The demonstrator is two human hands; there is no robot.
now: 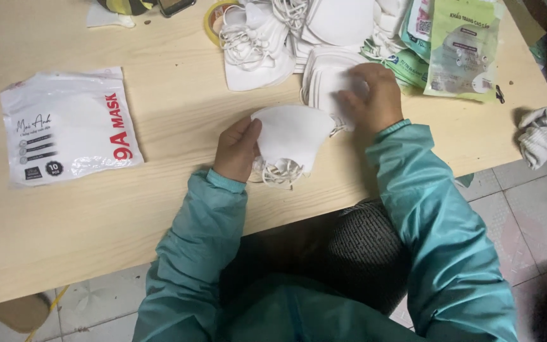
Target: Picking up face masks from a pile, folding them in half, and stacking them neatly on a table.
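Teal sleeves nearest | left hand (237,149) pinches white mask stack (289,136) — right hand (370,96) presses flat pile (325,79) on tabletop (178,114) | step: gathering masks; next probably needs lifting one cleanly

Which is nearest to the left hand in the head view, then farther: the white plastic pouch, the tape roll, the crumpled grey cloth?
From the left hand:
1. White plastic pouch, to its left.
2. Tape roll, at the table's far edge.
3. Crumpled grey cloth, at the table's right edge.
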